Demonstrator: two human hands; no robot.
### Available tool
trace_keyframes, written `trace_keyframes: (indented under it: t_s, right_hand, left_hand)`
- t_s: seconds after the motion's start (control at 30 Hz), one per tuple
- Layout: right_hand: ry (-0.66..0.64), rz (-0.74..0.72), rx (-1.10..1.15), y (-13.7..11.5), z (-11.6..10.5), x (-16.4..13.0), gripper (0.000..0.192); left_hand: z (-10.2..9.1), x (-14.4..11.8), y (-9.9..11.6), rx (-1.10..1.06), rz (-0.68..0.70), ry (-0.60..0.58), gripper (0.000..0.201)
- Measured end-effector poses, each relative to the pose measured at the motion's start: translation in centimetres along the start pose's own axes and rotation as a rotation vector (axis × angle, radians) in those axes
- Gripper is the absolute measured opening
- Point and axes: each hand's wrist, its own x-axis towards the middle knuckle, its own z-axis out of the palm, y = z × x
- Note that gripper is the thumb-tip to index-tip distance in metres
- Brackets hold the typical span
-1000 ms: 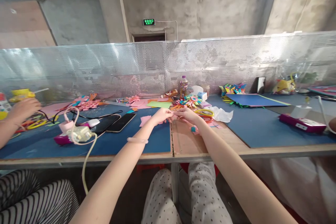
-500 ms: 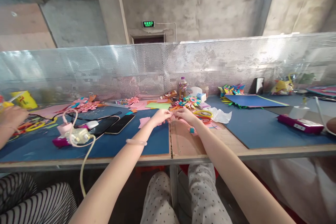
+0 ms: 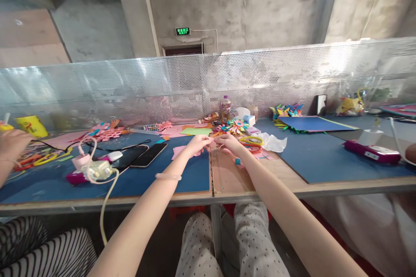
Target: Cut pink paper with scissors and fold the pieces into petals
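Both my hands meet above the table seam, fingertips nearly touching. My left hand is closed in a pinch on a small piece of pink paper. From the other side my right hand pinches the same piece, mostly hidden by fingers. Pink paper sheets lie beside and beneath my left hand. Just behind my hands are a green sheet and a multicoloured paper flower. Near my right hand lie yellow-handled scissors and a crumpled clear plastic wrapper.
A black phone and a power strip with cables lie on the left. A drink bottle stands near the perforated metal screen. A co-worker's hand is at far left. A blue board lies right.
My hands stay together at nearly the same spot, with only slight finger movement. The co-worker's hand at far left has shifted a little to the left.
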Motion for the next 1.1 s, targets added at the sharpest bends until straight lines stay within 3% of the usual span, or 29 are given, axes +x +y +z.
trace_keyframes:
  t_s: [0.33,0.73,0.97,1.1]
  right_hand:
    - [-0.032,-0.075,-0.06,-1.0,0.1,-0.7,0.015]
    - [-0.033,-0.004,-0.023,-0.5,0.1,-0.4,0.021]
    - [-0.068,-0.082,-0.083,-0.4,0.6,-0.5,0.031]
    - [-0.083,-0.081,-0.154,0.1,1.2,-0.1,0.027]
  left_hand:
    - [0.0,0.0,-0.1,-0.039,-0.014,0.035,0.03]
    - [-0.3,0.6,-0.8,0.025,0.058,0.061,0.03]
    - [-0.4,0.9,-1.2,-0.016,0.041,0.142,0.032]
    - [-0.5,0.9,-1.2,-0.041,0.012,0.19,0.025]
